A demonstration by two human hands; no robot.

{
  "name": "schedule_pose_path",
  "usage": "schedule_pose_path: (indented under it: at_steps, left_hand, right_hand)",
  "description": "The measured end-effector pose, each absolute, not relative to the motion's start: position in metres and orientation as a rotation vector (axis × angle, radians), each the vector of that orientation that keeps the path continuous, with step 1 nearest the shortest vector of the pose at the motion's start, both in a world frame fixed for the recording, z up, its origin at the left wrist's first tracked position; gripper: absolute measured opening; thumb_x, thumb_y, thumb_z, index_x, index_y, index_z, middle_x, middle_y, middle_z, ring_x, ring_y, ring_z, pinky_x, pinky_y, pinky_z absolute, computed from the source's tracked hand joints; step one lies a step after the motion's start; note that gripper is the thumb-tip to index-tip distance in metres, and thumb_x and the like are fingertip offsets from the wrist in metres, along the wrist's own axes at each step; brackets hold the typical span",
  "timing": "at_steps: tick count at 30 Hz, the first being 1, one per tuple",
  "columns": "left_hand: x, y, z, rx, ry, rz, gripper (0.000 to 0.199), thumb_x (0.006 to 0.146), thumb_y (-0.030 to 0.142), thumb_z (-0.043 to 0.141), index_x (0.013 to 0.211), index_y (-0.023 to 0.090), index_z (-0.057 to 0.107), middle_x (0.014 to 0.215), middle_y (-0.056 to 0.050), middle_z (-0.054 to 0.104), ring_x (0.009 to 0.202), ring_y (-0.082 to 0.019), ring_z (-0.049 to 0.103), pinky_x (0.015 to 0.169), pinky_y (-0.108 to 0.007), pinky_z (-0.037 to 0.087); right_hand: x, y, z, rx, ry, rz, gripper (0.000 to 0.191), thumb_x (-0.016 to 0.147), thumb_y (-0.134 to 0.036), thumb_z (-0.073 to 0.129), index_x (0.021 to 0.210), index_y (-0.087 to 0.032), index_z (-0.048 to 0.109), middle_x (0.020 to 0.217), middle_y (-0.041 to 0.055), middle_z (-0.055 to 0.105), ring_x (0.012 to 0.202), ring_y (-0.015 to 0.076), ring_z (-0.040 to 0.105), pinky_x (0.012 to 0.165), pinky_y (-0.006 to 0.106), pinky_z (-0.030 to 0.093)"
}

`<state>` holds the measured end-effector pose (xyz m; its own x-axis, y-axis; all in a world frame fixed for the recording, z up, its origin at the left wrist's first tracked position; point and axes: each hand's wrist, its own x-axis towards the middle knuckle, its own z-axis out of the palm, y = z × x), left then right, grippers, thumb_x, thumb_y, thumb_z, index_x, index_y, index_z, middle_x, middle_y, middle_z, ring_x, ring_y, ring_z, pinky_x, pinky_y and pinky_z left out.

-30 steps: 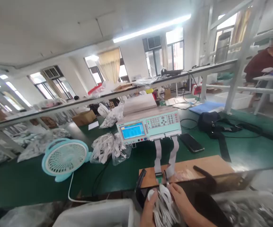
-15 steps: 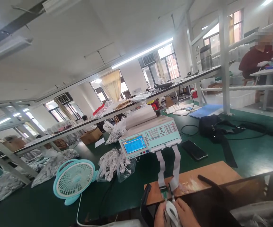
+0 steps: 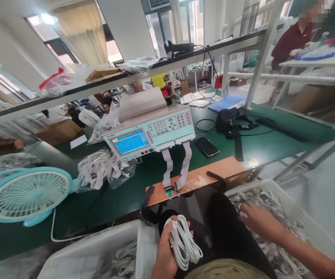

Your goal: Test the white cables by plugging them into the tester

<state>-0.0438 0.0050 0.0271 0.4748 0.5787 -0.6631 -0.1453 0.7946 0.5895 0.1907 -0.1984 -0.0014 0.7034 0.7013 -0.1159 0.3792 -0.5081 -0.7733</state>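
I find the cable coil [image 3: 185, 244] now off the connectors [image 3: 168, 188], leaving them free; left hand [image 3: 165, 248] clamps it. Right hand [image 3: 256, 219] has reached the bin [image 3: 303, 217]; its grip I cannot tell.

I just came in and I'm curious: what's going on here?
The person's left hand holds a coiled white cable. The right hand is at the right bin, among more cables; I can't tell if it grips one. On the bench, a machine shows a lit screen, its two ribbons reaching a board.
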Motion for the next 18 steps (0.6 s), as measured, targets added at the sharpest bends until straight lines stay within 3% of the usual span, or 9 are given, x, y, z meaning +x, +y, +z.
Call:
schedule_pose_path:
  at_steps: [1,3,5,9,13,16,18]
  left_hand:
    - [-0.039,0.0,0.028,0.489,0.974,0.462,0.028,0.065,0.037,0.066,0.087,0.021,0.061,0.092,-0.007,0.07,0.085,-0.028,0.067,0.068,-0.04,0.054]
    - [-0.027,-0.012,0.031,0.514,0.909,0.448,0.028,0.063,0.035,0.068,0.086,0.022,0.059,0.086,-0.006,0.07,0.082,-0.027,0.068,0.065,-0.037,0.054]
    - [-0.019,-0.021,0.038,0.63,0.814,0.425,0.026,0.062,0.032,0.07,0.083,0.022,0.058,0.079,-0.003,0.069,0.077,-0.024,0.068,0.063,-0.033,0.054]
    - [-0.022,-0.026,0.051,0.814,0.757,0.407,0.026,0.062,0.028,0.07,0.085,0.021,0.06,0.086,-0.003,0.068,0.081,-0.021,0.066,0.064,-0.028,0.054]
    - [-0.041,-0.02,0.045,1.07,0.935,0.486,0.034,0.063,0.032,0.07,0.095,0.024,0.064,0.106,-0.006,0.062,0.088,-0.024,0.063,0.058,-0.027,0.053]
    - [-0.048,-0.021,0.034,1.549,0.923,0.586,0.019,0.064,0.032,0.071,0.082,0.026,0.07,0.095,-0.006,0.061,0.076,-0.02,0.061,0.059,-0.027,0.051]
    - [-0.047,-0.025,0.027,1.849,0.762,0.563,0.019,0.066,0.029,0.071,0.085,0.028,0.072,0.084,-0.005,0.06,0.073,-0.019,0.059,0.066,-0.028,0.05]
  right_hand:
    - [0.18,-0.192,0.005,-2.07,-0.868,0.646,0.005,0.067,-0.024,0.065,0.068,-0.02,0.064,0.071,0.0074,0.061,0.063,0.0179,0.052,0.063,0.031,0.037]
    - [0.149,-0.168,0.019,-1.729,-0.938,0.919,0.018,0.078,-0.033,0.056,0.09,-0.02,0.064,0.083,0.0054,0.063,0.076,0.0194,0.055,0.068,0.03,0.041]
    - [0.119,-0.139,0.03,-1.401,-0.882,1.087,0.029,0.08,-0.039,0.056,0.1,-0.019,0.06,0.09,0.0039,0.063,0.081,0.0184,0.055,0.071,0.028,0.043]
    - [0.092,-0.106,0.028,-1.172,-0.577,1.242,0.043,0.074,-0.054,0.059,0.09,-0.015,0.06,0.071,0.0001,0.059,0.059,0.0112,0.051,0.053,0.022,0.038]
    - [0.094,-0.104,0.007,-1.065,-0.339,1.333,0.041,0.072,-0.053,0.063,0.082,-0.014,0.058,0.066,0.0002,0.059,0.051,0.0087,0.05,0.047,0.019,0.033]
    - [0.095,-0.101,-0.002,-1.075,-0.206,1.22,0.039,0.073,-0.053,0.062,0.081,-0.015,0.054,0.067,-0.0002,0.059,0.054,0.0094,0.052,0.047,0.019,0.033]
    - [0.093,-0.098,-0.002,-1.091,-0.192,1.174,0.039,0.073,-0.053,0.063,0.081,-0.016,0.053,0.068,-0.0005,0.059,0.056,0.0094,0.052,0.048,0.019,0.034]
